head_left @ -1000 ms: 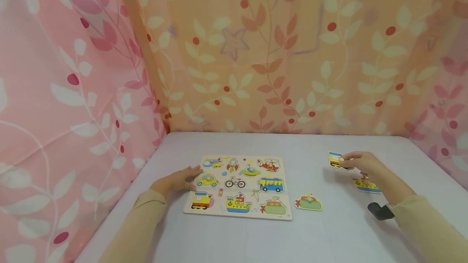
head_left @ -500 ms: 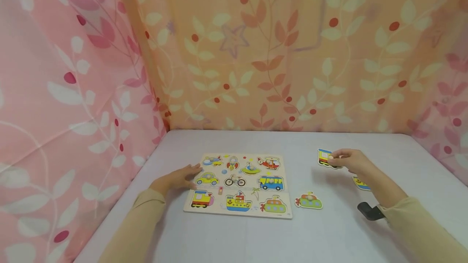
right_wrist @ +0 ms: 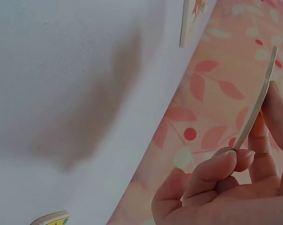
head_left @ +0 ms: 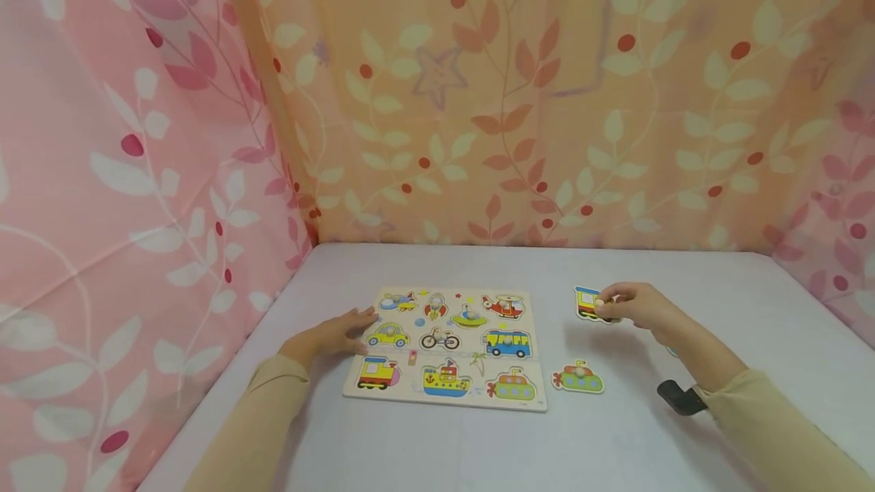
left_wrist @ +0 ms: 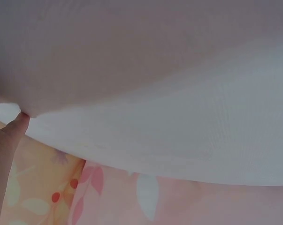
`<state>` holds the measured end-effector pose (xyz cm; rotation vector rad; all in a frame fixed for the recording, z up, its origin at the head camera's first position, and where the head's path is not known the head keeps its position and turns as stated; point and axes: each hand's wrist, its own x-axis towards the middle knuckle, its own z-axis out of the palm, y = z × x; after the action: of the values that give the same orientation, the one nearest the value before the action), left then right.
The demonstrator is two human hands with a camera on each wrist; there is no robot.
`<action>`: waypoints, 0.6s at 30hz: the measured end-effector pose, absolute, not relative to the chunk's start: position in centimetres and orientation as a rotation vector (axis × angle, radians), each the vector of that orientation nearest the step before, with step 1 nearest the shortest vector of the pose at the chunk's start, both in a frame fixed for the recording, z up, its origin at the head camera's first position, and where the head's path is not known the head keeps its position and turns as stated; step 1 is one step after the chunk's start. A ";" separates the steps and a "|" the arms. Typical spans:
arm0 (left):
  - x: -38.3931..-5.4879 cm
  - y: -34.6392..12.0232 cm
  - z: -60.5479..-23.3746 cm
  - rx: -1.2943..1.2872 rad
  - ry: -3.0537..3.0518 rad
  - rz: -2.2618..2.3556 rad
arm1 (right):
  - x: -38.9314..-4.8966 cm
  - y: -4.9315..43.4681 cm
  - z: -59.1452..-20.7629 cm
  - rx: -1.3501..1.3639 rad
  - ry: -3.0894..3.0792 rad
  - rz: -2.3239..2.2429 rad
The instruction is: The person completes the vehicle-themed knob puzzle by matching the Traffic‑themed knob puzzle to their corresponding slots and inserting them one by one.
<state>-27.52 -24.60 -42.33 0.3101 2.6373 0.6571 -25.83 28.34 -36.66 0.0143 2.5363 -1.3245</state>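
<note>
In the head view, my right hand pinches the small knob of a wooden train puzzle piece, held above the table right of the puzzle board. The right wrist view shows the train piece edge-on between thumb and fingers. My left hand rests at the board's left edge, fingers extended over it. Pictured vehicles cover the board; the train picture sits at its lower left. A green and orange submarine piece lies just right of the board.
A sliver of another piece shows beside my right forearm, which hides the rest. A black wrist device sticks out at the right sleeve. Patterned curtains rise behind and beside the white table.
My right hand has carried the train piece leftward, closer to the board. The forearm now covers nearly all of the ship piece. My left hand has stayed at the board.
</note>
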 end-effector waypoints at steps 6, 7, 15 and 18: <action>-27.7 -24.7 -42.4 0.281 2.637 0.673 | -25.8 27.4 -36.5 0.006 2.580 -1.300; -27.7 -24.7 -42.4 0.266 2.635 0.673 | -25.8 27.2 -36.4 -0.002 2.584 -1.301; -27.9 -24.7 -42.6 0.281 2.629 0.631 | -25.5 25.4 -36.3 -0.046 2.604 -1.310; -27.7 -24.5 -42.4 0.291 2.630 0.639 | -25.5 24.8 -36.4 -0.063 2.608 -1.308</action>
<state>-27.68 -24.55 -42.41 0.2907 2.6299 0.6387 -25.45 24.82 -36.38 -0.0633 2.6081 -1.3079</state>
